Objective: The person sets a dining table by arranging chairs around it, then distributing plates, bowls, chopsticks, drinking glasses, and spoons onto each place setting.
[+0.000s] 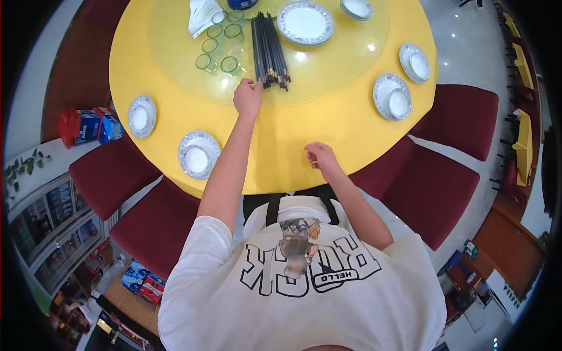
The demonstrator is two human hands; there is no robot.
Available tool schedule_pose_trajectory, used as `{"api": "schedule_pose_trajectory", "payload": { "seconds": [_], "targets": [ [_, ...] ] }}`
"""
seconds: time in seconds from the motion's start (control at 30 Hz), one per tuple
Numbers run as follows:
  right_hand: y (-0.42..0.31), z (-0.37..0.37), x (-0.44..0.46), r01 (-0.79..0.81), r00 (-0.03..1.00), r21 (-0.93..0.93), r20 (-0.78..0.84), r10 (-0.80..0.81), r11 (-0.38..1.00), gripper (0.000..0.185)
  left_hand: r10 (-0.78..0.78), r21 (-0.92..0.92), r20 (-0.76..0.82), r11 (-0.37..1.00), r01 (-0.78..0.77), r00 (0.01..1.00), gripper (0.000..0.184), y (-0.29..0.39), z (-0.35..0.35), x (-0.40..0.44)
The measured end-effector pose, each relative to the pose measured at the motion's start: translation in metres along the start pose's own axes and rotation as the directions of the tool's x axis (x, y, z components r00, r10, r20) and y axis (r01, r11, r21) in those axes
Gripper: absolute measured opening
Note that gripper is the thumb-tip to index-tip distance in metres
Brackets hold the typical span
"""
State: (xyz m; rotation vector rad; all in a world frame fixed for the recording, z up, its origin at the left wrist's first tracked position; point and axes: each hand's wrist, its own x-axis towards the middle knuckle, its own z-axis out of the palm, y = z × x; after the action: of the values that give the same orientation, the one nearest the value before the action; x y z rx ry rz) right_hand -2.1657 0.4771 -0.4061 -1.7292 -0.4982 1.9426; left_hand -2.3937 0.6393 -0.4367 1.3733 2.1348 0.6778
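My left hand reaches over the yellow round table, its fingers pinched at the lower end of the leftmost black chopstick. That chopstick belongs to a bundle of black chopsticks with gold-banded ends, lying on the glass turntable. Left of the bundle stand several green-rimmed glasses. A stack of patterned plates is to its right. My right hand hovers over the table's near part, fingers loosely curled and partly apart, with nothing visible in it.
Place settings ring the table edge: a plate with bowl at near left, another setting farther left, and two settings at right. Stacked bowls and white spoons sit farther back. Dark red chairs flank me.
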Motion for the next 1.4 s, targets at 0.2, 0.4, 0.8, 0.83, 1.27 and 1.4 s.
{"api": "schedule_pose_trajectory", "payload": {
  "seconds": [0.2,0.4,0.8,0.83,1.27,1.4],
  "targets": [
    [0.001,-0.058,0.002,-0.056,0.998,-0.009,0.014,0.056,0.998,0.012,-0.048,0.196,-0.022,0.979,0.051,0.999,0.028,0.009,0.009,0.004],
    [-0.013,-0.092,0.023,-0.025,0.999,0.087,-0.036,0.028,0.996,0.008,-0.018,0.366,-0.133,0.928,0.066,0.991,0.024,0.010,0.006,-0.014],
    [-0.032,0.016,0.038,0.030,0.982,-0.110,0.188,-0.009,0.993,0.018,-0.237,0.184,-0.122,0.949,0.257,0.964,0.025,-0.004,-0.029,-0.086],
    [-0.030,0.037,0.035,0.030,0.982,-0.115,0.189,-0.007,0.993,0.018,-0.217,0.148,-0.134,0.960,0.236,0.967,0.027,-0.011,-0.031,-0.101],
    [0.022,0.213,-0.018,0.070,0.929,-0.095,0.369,-0.030,0.993,0.019,-0.396,-0.626,0.145,0.673,0.394,0.907,0.020,-0.118,-0.145,-0.230],
    [0.029,0.291,-0.012,0.160,0.901,-0.085,0.420,-0.110,0.983,0.020,-0.483,-0.805,0.288,0.346,0.482,0.827,0.018,-0.165,-0.187,-0.211]
  ]
}}
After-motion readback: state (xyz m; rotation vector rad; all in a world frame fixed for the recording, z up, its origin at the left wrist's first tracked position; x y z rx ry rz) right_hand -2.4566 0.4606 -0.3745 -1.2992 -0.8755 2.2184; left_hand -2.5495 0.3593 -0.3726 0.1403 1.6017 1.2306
